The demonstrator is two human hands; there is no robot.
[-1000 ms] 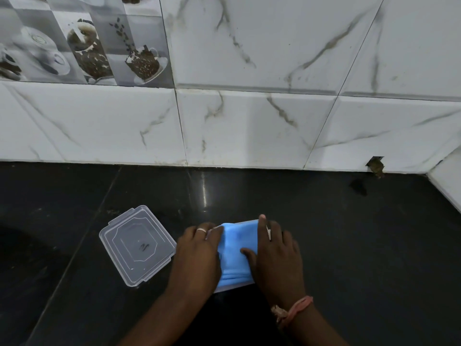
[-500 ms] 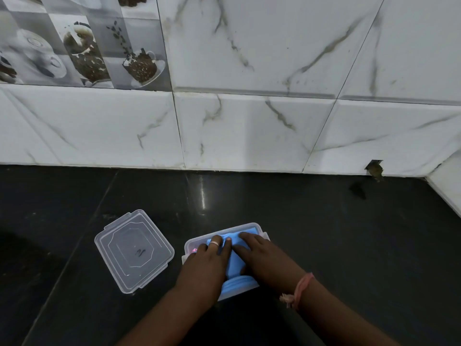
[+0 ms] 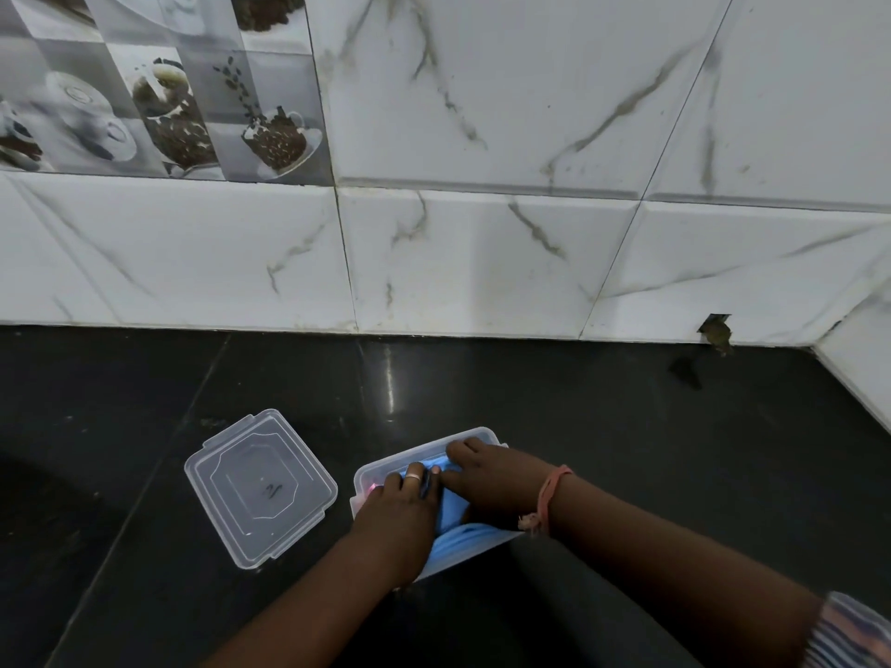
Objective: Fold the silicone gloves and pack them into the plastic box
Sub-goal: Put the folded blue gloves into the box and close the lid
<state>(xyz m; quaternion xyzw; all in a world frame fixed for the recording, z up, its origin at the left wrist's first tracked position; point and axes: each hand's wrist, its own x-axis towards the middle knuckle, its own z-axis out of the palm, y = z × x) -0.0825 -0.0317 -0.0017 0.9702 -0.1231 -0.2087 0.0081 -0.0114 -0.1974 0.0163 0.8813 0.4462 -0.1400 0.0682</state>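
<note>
A second ago I had the folded blue gloves (image 3: 446, 515) bunched between my palms above the box, hiding it almost entirely; half a second ago they were going in and the clear rim had come into sight. Now they sit down inside the plastic box (image 3: 475, 437), which rests on the dark surface (image 3: 627, 450) just in front of me, and both my hands are on top of them. My left hand (image 3: 398, 515) lies over the near left part of the bundle, fingers (image 3: 418, 476) stretched forward and close together, pressing flat (the ringed one is plain to see). My right hand (image 3: 492, 479) has swung round from the side and reaches across the far half of the box, its fingers (image 3: 460, 448) laid out along the silicone near the far rim, pushing down and pinching nothing.

So the folding looks done and the packing is nearly so. A blue fold (image 3: 463, 542) at the near edge bulges at or over the rim there, and silicone likes to spring back, so I judge it needs tucking before anything goes on top. A trace of pink (image 3: 372, 486) shows at the left wall under my left hand; I cannot tell what it is.

The lid (image 3: 260, 489) lies flat on the surface just to the left of the box, apart from it and in easy reach of my left hand, should closing be wanted.
</note>
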